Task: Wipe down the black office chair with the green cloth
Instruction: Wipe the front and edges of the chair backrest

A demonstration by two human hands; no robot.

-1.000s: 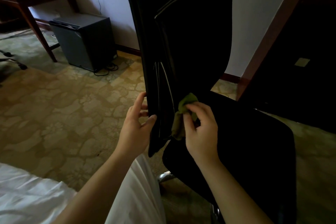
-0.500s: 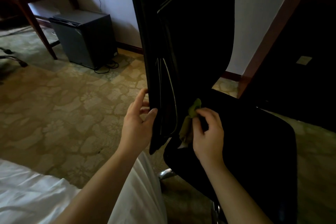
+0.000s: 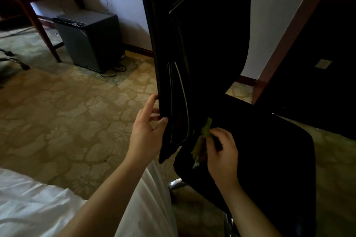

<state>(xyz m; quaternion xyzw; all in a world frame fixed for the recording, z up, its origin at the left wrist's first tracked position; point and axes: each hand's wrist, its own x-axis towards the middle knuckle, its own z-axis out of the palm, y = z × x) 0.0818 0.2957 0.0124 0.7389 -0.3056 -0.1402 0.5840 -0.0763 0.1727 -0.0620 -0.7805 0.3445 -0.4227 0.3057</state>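
Carpet (image 3: 67, 111): patterned, tan, fills the left half.
Black office chair (image 3: 202, 44): centre, tall backrest upright, seat spreading to the near right.
Bed (image 3: 28, 208): white sheet, near left corner.
Grey cabinet (image 3: 90, 42): far left against the wall, cables (image 3: 113, 69) on the floor at its right foot.
Left hand (image 3: 146, 136): grip closed on the backrest's lower left edge, thumb in front, fingers behind.
Right hand (image 3: 223, 152): grip pinching the cloth, fingers curled.
Green cloth (image 3: 205, 131): bunched, pressed into the crease where backrest meets seat.
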